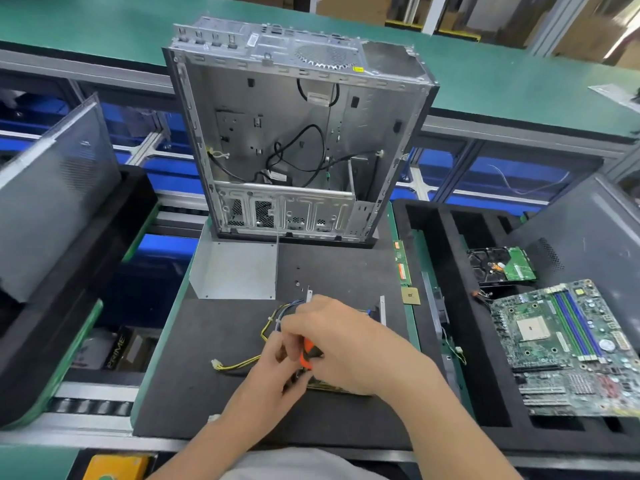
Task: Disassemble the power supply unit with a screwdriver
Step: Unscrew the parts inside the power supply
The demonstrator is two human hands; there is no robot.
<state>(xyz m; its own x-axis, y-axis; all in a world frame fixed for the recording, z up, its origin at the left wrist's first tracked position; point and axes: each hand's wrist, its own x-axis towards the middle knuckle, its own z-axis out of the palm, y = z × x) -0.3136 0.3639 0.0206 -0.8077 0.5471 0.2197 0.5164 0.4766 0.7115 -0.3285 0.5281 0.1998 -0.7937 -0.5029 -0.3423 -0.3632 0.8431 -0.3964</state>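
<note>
Two bare forearms reach up from the bottom edge and meet over a black foam mat (194, 386). The right hand (337, 344) has its fingers wrapped round the orange-and-black handle of a screwdriver (307, 356). The left hand (273, 370) sits against it with curled fingers; what they hold cannot be told.

The power supply unit (339, 389) lies on the mat under both hands, mostly hidden. Only its near edge and two thin upright metal tabs at its far side show, so its long axis cannot be judged. The visible piece of handle runs roughly toward and away from the person, and the tip is hidden. Yellow and black wires (242, 364) trail from the unit to the left and end in a white plug near the mat's left border.

Bare foam lies to the left of the hands and near the front edge. At the far edge an opened computer case (294, 133) stands upright, its open side toward the viewer. A loose grey metal plate (235, 271) lies just before it.

Along the mat's green right border lie a memory stick (401, 265) and a processor chip (410, 295). Further right, a black tray (429, 244) holds a motherboard (568, 348) and a hard drive (500, 265). At lower left, a box (116, 351) reads "PRIME".
</note>
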